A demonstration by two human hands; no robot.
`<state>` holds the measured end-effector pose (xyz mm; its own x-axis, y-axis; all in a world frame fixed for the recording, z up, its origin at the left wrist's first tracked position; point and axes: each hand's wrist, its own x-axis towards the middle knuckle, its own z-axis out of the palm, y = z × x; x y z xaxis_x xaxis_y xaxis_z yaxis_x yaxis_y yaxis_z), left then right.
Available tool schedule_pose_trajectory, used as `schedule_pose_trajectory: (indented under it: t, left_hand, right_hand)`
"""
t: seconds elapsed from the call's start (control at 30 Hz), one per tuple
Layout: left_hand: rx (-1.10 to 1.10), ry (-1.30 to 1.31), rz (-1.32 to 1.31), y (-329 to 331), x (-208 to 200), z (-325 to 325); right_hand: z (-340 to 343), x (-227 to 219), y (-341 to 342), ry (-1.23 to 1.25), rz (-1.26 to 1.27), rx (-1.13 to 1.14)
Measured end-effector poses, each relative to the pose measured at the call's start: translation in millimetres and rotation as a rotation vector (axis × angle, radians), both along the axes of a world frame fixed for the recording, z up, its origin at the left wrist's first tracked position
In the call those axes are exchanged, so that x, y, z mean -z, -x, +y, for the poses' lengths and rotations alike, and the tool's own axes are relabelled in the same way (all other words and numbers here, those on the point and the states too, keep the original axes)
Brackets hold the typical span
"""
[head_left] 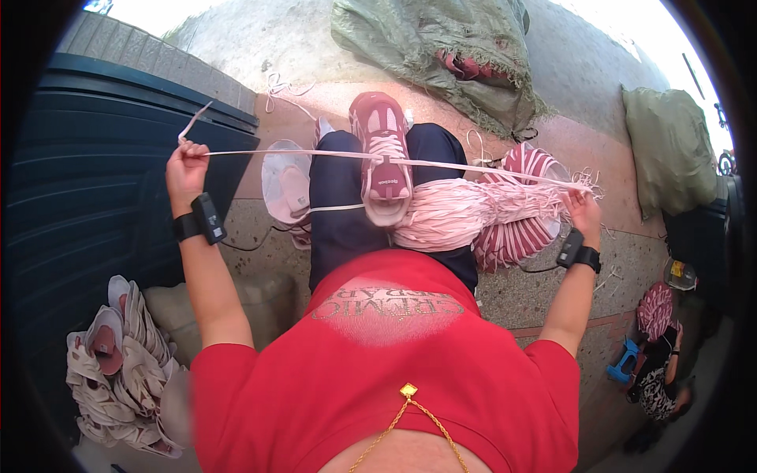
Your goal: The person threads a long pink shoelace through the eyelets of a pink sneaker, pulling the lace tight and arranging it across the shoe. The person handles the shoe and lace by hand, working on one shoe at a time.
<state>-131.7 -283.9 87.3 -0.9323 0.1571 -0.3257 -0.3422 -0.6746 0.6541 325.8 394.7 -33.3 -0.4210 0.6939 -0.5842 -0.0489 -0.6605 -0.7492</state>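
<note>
Green woven sack (441,47): top centre, on the pavement, slumped, torn open, dark red shoes showing inside
Second green sack (670,150): right edge, against the wall, bulging, closed
Label on shoe tongue (388,183): small dark red rectangle, centre
Wrist devices (208,218) (570,248): black, faces not readable

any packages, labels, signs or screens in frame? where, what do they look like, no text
Shoe tongue label: small maroon patch on the pink shoe on the lap.
Shirt print: arched gold print on the red shirt.
Woven sack: top centre, olive green, frayed open mouth.
Second sack: right, green, bulging.
No signs or screens.
</note>
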Motion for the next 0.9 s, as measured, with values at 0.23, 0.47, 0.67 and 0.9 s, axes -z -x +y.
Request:
schedule_pose_trajectory:
  t: [0.23,0.47,0.67,0.9]
  left_hand:
    - [-0.044,0.211,0.133,9.9,-46.9,-61.0]
    - [0.235,0.588,0.120,-33.2,15.4,73.5]
    - [0.732,0.758,0.161,-104.4,37.9,173.4]
    - [0.916,0.916,0.284,-116.3,47.1,197.8]
  right_hand:
    - [50.0,23.9,-83.6,0.041,0.476,0.301]
    - [-169.5,-29.4,161.3,-0.697,-0.219,-0.587]
    - [-269.0,-52.0,238.4,-1.367,-0.017,-1.222]
    - [-280.6,-47.0,256.1,-1.724,-0.011,-1.443]
